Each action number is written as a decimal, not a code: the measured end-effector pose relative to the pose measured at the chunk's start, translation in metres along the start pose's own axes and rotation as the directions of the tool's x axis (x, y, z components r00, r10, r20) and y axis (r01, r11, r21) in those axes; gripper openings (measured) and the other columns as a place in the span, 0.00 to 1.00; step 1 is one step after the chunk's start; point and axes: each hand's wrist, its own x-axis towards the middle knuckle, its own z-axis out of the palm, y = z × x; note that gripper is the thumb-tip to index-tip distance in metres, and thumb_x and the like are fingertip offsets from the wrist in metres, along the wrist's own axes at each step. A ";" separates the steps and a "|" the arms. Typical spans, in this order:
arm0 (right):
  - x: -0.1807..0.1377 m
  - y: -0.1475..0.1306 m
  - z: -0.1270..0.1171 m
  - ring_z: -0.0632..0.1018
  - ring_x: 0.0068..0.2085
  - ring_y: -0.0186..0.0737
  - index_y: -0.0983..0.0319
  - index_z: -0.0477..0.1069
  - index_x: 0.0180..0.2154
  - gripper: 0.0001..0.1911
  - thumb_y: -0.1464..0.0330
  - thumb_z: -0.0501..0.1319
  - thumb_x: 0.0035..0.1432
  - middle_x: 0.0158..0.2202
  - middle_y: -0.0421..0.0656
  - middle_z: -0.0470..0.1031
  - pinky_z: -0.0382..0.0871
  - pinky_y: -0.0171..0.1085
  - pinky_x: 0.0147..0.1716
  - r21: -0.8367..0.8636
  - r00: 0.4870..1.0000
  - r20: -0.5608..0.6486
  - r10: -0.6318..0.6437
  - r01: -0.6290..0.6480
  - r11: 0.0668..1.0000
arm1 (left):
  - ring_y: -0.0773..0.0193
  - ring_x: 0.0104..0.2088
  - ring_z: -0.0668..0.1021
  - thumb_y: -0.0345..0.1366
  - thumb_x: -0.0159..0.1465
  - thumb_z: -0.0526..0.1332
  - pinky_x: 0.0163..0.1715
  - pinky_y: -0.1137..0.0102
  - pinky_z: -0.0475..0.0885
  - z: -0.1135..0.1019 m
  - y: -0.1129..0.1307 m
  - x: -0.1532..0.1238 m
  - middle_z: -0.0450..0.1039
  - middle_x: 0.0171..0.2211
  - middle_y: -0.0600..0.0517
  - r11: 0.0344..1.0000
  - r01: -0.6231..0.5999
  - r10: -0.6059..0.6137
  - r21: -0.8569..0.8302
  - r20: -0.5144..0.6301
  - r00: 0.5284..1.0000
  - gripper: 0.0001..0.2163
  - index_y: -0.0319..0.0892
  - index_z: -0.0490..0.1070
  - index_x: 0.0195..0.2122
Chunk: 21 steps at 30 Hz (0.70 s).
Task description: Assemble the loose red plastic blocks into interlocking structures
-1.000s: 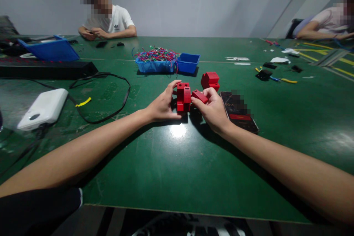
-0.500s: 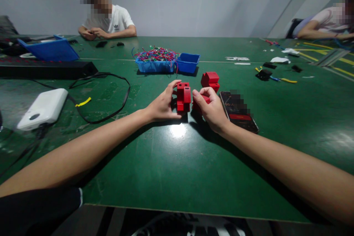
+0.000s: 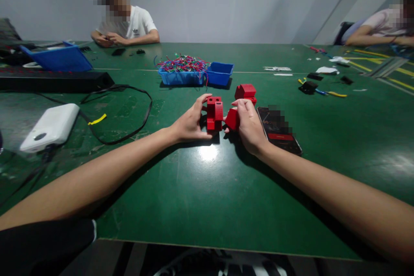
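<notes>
My left hand [image 3: 190, 123] grips a red plastic block assembly [image 3: 214, 113] standing upright on the green table [image 3: 207, 189]. My right hand [image 3: 248, 126] holds a smaller red part [image 3: 232, 118] just right of that assembly, close to it but whether they touch I cannot tell. Another stack of red blocks [image 3: 246, 92] sits on the table behind my right hand.
A phone [image 3: 278, 130] lies right of my right hand. Two blue bins [image 3: 196, 76] with coloured wires stand behind. A white power bank [image 3: 50, 127] with a black cable lies left. Black clips and yellow ties [image 3: 313, 87] lie right. Two other people sit at the far side.
My right hand has turned the small red part upright and brought it nearer the assembly. My left hand stays still on the assembly.
</notes>
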 end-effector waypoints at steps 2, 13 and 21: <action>0.001 0.002 0.000 0.77 0.30 0.36 0.56 0.66 0.39 0.25 0.41 0.60 0.58 0.28 0.36 0.69 0.73 0.33 0.23 0.002 0.999 0.021 -0.027 0.027 1.000 | 0.38 0.63 0.71 0.42 0.49 0.73 0.60 0.46 0.71 0.000 0.000 0.000 0.58 0.65 0.30 1.000 0.001 -0.001 -0.006 0.002 1.000 0.52 0.41 0.44 0.70; 0.005 0.009 -0.005 0.79 0.40 0.42 0.57 0.68 0.53 0.27 0.61 0.69 0.52 0.39 0.41 0.76 0.75 0.49 0.49 -0.121 0.997 -0.039 -0.070 0.065 0.990 | 0.38 0.62 0.71 0.46 0.48 0.74 0.60 0.46 0.72 -0.001 -0.001 0.000 0.57 0.66 0.31 0.999 0.028 -0.028 -0.037 0.003 1.000 0.53 0.42 0.45 0.69; 0.007 0.011 -0.007 0.78 0.51 0.47 0.59 0.68 0.60 0.33 0.66 0.66 0.53 0.51 0.47 0.78 0.67 0.54 0.62 -0.166 0.992 0.010 -0.124 0.124 0.978 | 0.38 0.61 0.72 0.43 0.48 0.74 0.59 0.45 0.72 -0.001 0.001 0.000 0.57 0.66 0.31 0.999 0.043 -0.043 -0.025 0.011 0.999 0.53 0.43 0.43 0.70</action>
